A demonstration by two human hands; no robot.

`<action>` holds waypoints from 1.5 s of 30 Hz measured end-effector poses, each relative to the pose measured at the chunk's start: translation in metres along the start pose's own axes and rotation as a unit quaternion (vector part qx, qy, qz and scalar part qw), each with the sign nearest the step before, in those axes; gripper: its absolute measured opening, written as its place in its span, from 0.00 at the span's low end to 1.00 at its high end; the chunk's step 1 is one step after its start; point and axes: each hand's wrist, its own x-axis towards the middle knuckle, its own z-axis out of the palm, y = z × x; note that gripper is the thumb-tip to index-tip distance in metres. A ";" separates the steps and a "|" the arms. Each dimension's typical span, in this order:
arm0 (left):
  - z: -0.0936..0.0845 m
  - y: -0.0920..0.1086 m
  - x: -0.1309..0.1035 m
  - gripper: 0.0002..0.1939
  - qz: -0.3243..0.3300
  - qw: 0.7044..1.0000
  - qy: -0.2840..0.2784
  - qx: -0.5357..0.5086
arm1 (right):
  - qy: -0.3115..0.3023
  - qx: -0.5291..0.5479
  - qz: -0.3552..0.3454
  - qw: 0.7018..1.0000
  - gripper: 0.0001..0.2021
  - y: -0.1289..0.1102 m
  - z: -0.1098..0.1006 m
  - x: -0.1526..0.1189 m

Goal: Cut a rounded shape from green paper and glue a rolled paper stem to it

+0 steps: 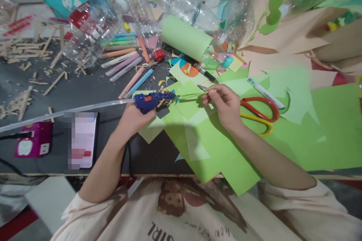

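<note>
A blue hot glue gun [145, 101] is in my left hand [135, 118], its fingers wrapped round the handle. From the gun's back a long, translucent glue stick [68, 109] reaches to the left edge. The nozzle points right, with wood bits around it. My right hand [224, 105] pinches the end of a thin green paper strip [192, 93], whose other end lies near the nozzle; I cannot tell whether they touch. Scissors [258, 110] with red and yellow handles lie beside my right hand, partly hidden by it. Green paper sheets [226, 154] lie beneath that hand.
A phone [85, 139] and a purple power adapter [34, 139] lie at the left. Behind are felt-tip pens [124, 60], transparent plastic bottles [87, 41] and a bottle wrapped in green paper [186, 37]. Wooden sticks [25, 51] are scattered far left. A pen [207, 73] lies beyond my hands.
</note>
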 end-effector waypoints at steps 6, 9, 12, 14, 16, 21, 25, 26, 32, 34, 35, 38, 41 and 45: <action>-0.027 -0.002 -0.003 0.08 -0.027 0.998 -0.007 0.056 | 0.011 0.025 0.000 1.000 0.18 0.001 0.002 0.001; -0.055 -0.010 -0.006 0.14 -0.093 0.994 -0.010 0.062 | 0.005 0.017 0.010 1.000 0.18 0.000 0.001 0.000; -0.089 -0.024 -0.008 0.14 -0.134 0.988 0.070 0.041 | 0.003 0.011 0.023 1.000 0.19 0.000 0.001 0.000; -0.111 -0.034 -0.006 0.17 -0.206 0.975 0.079 0.003 | 0.001 0.013 0.027 1.000 0.19 0.000 0.001 0.000; -0.130 -0.044 0.000 0.22 -0.245 0.967 0.071 -0.018 | -0.001 0.014 0.026 1.000 0.19 0.000 0.001 0.000; -0.155 -0.069 0.028 0.30 -0.222 0.975 -0.023 -0.012 | -0.001 0.015 0.025 1.000 0.19 0.001 0.001 0.000; -0.152 -0.067 0.041 0.37 -0.298 0.953 0.029 0.048 | -0.001 0.021 0.024 1.000 0.18 0.002 0.001 0.000; -0.150 -0.063 0.042 0.38 -0.311 0.947 0.055 0.061 | -0.002 0.019 0.024 1.000 0.19 0.002 0.001 0.000; -0.152 -0.048 0.037 0.29 -0.247 0.953 0.090 0.153 | 0.000 0.018 0.029 0.999 0.19 0.000 0.002 0.000; -0.157 -0.048 0.033 0.22 -0.238 0.947 0.093 0.196 | -0.006 0.025 0.031 0.999 0.19 -0.001 0.003 0.000; -0.157 -0.048 0.029 0.18 -0.231 0.942 0.109 0.217 | -0.013 0.027 0.034 0.999 0.19 -0.002 0.003 0.000; -0.142 -0.043 0.014 0.11 -0.131 0.935 0.233 0.233 | -0.037 0.025 0.040 0.998 0.19 -0.004 0.003 0.000; -0.098 -0.028 -0.003 0.12 0.021 0.957 0.279 0.081 | -0.040 0.033 0.052 0.997 0.20 -0.005 0.003 0.000; -0.016 0.001 -0.010 0.15 0.068 0.980 0.063 -0.177 | -0.041 0.072 0.066 0.994 0.19 -0.004 0.005 -0.001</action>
